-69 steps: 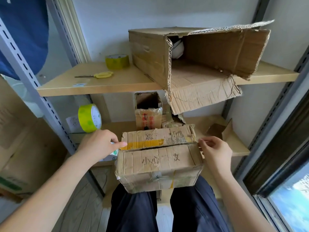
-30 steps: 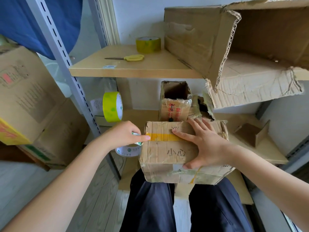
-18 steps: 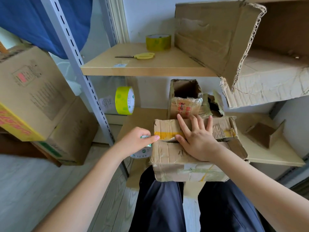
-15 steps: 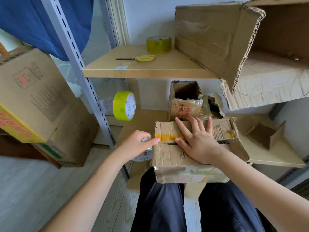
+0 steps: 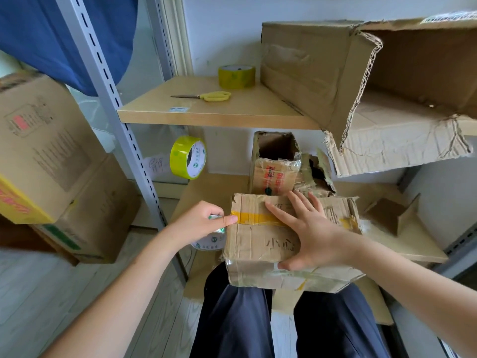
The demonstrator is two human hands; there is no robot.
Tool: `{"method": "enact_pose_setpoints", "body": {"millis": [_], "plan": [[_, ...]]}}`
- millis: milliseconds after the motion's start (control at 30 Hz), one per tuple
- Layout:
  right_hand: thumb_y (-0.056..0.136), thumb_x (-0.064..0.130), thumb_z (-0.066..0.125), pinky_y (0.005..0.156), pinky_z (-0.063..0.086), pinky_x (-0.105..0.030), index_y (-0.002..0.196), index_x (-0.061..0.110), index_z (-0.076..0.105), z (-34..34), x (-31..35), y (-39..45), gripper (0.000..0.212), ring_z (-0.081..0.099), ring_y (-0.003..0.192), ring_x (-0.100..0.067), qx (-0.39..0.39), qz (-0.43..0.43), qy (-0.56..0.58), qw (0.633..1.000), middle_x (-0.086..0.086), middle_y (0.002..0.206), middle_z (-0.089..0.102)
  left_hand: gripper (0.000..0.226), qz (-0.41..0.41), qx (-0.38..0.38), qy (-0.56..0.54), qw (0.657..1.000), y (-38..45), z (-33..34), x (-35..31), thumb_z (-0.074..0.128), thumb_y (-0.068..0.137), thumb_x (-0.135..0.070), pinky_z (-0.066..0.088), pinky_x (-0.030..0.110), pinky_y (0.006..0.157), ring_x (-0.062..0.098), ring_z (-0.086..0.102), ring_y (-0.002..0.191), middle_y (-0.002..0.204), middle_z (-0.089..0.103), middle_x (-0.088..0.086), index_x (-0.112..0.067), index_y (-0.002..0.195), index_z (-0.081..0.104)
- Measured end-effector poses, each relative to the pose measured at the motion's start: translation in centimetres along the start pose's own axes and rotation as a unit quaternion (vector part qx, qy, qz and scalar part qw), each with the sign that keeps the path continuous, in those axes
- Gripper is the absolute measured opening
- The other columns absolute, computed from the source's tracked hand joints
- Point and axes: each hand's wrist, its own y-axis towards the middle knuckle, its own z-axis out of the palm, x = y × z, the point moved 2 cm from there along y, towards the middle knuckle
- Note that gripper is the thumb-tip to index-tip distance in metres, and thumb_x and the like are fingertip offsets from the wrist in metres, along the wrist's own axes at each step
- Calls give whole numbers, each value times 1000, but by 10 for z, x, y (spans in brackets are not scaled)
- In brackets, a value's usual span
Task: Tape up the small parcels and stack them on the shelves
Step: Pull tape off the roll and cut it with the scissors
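A worn cardboard parcel (image 5: 258, 244) rests on my lap, its top flaps closed, with a strip of yellow tape (image 5: 258, 217) along the seam. My left hand (image 5: 201, 223) grips a tape roll (image 5: 210, 242) at the parcel's left edge, thumb pressing the tape end onto the corner. My right hand (image 5: 307, 236) lies flat on the top with fingers spread, pressing over the tape and flaps.
A lower shelf (image 5: 402, 244) behind the parcel holds an open small box (image 5: 275, 166) and torn cartons. The upper shelf (image 5: 206, 112) carries scissors (image 5: 206, 96), a yellow tape roll (image 5: 236, 76) and a large torn box (image 5: 361, 86). Another roll (image 5: 188, 157) hangs by the grey upright (image 5: 113, 99). Boxes (image 5: 46, 161) stack at left.
My right hand came from the parcel's right end onto its top and closed the flaps. It now slides along the tape seam. My left hand stays at the left edge.
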Motion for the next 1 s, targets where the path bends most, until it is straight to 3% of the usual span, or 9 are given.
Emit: {"method": "enact_pose_setpoints", "body": {"millis": [67, 167, 267, 367, 533, 633, 733, 867, 1000], "plan": [[65, 84, 61, 115, -25, -43, 153, 47, -13, 3, -1, -3, 120, -31, 146, -27, -19, -10, 11, 1000, -16, 162, -19, 52, -2, -11, 13, 1000, -1, 1, 0, 60, 81, -71, 29, 29, 61, 17, 44, 61, 64, 43, 2, -20, 72, 62], [66, 83, 62, 116, -25, -43, 152, 51, -9, 6, -2, -4, 116, -33, 145, -25, -34, -14, 19, 999, -16, 162, -18, 41, -19, -33, 110, 993, -2, 0, -11, 59, 88, -62, 36, 24, 67, 9, 53, 83, 92, 54, -9, -32, 117, 55], [67, 84, 60, 115, -27, -41, 152, 51, -9, 7, -3, -5, 114, -42, 136, -17, -37, -19, 28, 999, -16, 161, -21, 62, 55, -116, 354, 927, -2, 3, -35, 48, 94, -54, 43, 34, 93, 14, 45, 115, 128, 43, -5, -22, 146, 37], [67, 86, 56, 114, -28, -41, 152, 50, -11, 6, -3, -7, 115, -45, 134, -18, -18, -11, 25, 999, -15, 160, -25, 73, 121, -161, 379, 903, 2, 31, -65, 44, 98, -46, 23, 50, 119, 21, 11, 150, 162, 11, -1, -24, 159, 10], [77, 90, 13, 122, -15, -45, 154, 45, -10, 5, -15, -10, 92, -32, 146, -21, -40, -4, 12, 999, -4, 158, -31, 64, 77, -54, 381, 920, 24, 65, -55, 19, 103, -55, 14, 54, 122, 12, -19, 151, 165, -17, -7, -36, 157, -10], [91, 71, -4, 121, -13, -52, 158, 34, -6, 9, -44, -24, 76, -19, 151, -25, -121, 127, -35, 984, -4, 165, -15, 63, 70, -29, 386, 919, 28, 60, -54, 12, 103, -56, 15, 52, 121, 12, -22, 150, 164, -22, -8, -35, 156, -15], [101, 58, 10, 121, 1, -54, 157, 38, -8, 22, -68, -40, 62, -7, 152, -33, -131, 274, 69, 950, -2, 164, -21, 63, 71, -16, 385, 920, 25, 62, -58, 9, 103, -55, 12, 53, 121, 13, -22, 150, 164, -22, -8, -34, 156, -18], [107, 38, 28, 106, 40, -41, 158, 32, -5, 26, -59, -43, 61, 40, 138, -39, -151, 257, 209, 931, -8, 162, -26, 61, 83, -18, 377, 922, 19, 63, -55, 11, 104, -50, 15, 53, 121, 12, -18, 151, 165, -18, -8, -32, 157, -15], [106, 42, 24, 109, 40, -42, 158, 32, -7, 23, -61, -44, 61, 27, 146, -36, -148, 262, 180, 937, -8, 162, -25, 54, 137, -58, 262, 954, 14, 54, -55, 26, 108, -32, 12, 43, 124, 7, -13, 151, 167, -5, -9, -28, 160, 11]]}}
